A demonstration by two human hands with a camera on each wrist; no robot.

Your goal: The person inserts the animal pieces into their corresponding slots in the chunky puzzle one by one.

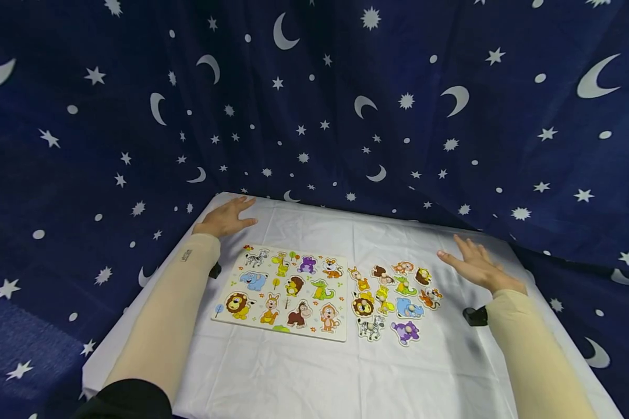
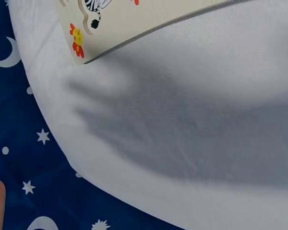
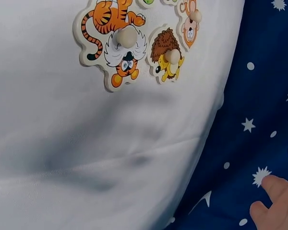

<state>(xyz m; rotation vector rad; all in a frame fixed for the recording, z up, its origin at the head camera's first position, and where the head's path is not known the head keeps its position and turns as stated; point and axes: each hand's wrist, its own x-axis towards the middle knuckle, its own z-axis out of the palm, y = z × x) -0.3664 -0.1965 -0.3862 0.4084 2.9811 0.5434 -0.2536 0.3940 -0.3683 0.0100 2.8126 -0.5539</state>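
Puzzle board (image 1: 282, 294), one, near left hand (image 1: 226, 218); knobbed animal pieces (image 1: 382, 299), loose, between board and right hand (image 1: 477, 266); both hands spread.

Beige sleeves (image 1: 165, 314), one with dark print (image 1: 186, 255); black wrist cameras (image 1: 475, 316)

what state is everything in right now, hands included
left hand: open, raised, holding nothing
right hand: open, fingers spread, holding nothing
puzzle board: flat, picture side up, no pieces fitted
animal pieces: loose, clustered right of the board
white cloth: spread over the table, creased
blue curtain: hanging behind
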